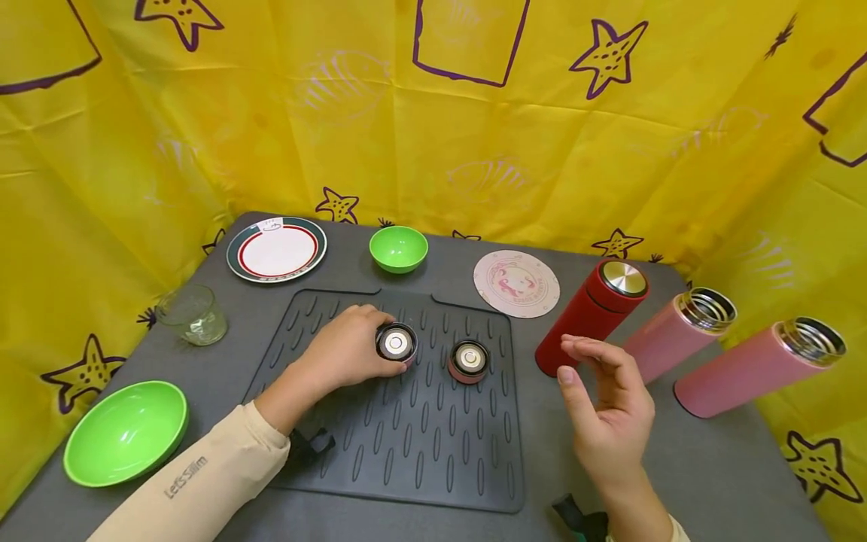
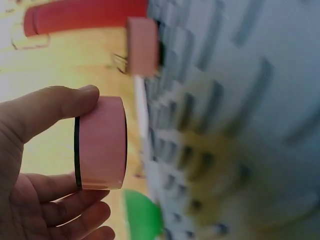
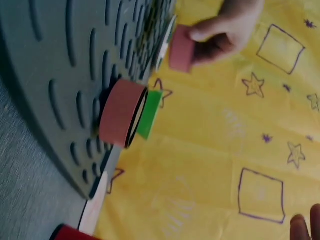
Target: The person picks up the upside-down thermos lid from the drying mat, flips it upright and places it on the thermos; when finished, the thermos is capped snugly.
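Note:
My left hand (image 1: 352, 342) grips a pink flask lid (image 2: 102, 145) by its sides, thumb on one side and fingers on the other. The lid's silvery inner face points up in the head view, and it appears slightly above the dark grey ribbed mat (image 1: 420, 459). A second pink lid (image 1: 469, 361) sits on the mat to the right, inner side up. My right hand (image 1: 612, 406) hovers with loosely bent fingers, holding nothing, in front of the closed red flask (image 1: 582, 320). Two pink flasks (image 1: 759, 369) without lids stand to its right, their steel mouths showing.
At the back are a rimmed plate (image 1: 278, 252), a small green bowl (image 1: 399, 250) and a round pink mat (image 1: 517, 284). On the left stand a clear glass (image 1: 196, 316) and a larger green bowl (image 1: 129, 433). Yellow patterned cloth (image 1: 379, 128) hangs around the table.

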Available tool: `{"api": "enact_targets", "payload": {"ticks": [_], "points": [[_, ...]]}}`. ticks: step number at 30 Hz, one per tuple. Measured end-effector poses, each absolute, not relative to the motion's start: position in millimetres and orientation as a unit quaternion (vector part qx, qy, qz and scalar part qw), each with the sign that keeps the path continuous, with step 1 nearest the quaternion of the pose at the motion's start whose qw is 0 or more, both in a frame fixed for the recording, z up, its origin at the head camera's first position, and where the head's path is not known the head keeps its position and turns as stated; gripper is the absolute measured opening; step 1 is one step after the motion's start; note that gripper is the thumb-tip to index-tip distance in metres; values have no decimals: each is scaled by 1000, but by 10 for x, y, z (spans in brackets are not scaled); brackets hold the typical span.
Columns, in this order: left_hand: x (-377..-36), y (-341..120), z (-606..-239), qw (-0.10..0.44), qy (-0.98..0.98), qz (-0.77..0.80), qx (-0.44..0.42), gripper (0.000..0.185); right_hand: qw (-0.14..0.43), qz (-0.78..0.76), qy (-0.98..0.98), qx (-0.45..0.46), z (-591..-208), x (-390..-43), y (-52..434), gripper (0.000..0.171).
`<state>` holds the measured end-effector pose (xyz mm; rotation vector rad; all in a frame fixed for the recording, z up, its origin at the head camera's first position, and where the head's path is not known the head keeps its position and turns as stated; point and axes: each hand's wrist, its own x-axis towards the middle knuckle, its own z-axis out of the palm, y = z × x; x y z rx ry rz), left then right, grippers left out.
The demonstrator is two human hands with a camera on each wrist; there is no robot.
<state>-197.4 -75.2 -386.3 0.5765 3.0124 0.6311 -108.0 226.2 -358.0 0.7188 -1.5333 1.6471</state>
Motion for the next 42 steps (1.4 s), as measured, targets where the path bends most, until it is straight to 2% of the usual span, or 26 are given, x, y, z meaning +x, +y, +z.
{"api": "enact_targets", "payload": {"ticks": [5,12,14,20,26,34,38,42], "points": [[-1742,-631,-3569,-60,945,215,240,69,310,619,-671,264,-3585,-1102,2174,25],[-1414,-459,-3282,-138,911,235,309,67,86,597,-778,173,-3611,-1136,1918,31],[-1351,-423,-3251,-153,903,239,322,67,40,599,-786,150,-3619,-1143,1842,31],[-1242,-349,-3216,-189,882,247,353,64,-23,618,-775,131,-3614,-1128,1682,31],[-1207,-317,-3204,-204,874,252,363,64,-24,654,-743,142,-3601,-1119,1627,29],[-1190,-305,-3219,-193,873,271,356,71,4,642,-750,160,-3594,-1128,1639,28],[-1171,-345,-3203,-131,876,325,331,79,67,599,-776,188,-3557,-1123,1660,29],[-1188,-415,-3178,-37,858,430,279,80,169,529,-791,257,-3523,-1151,1694,34]]}}
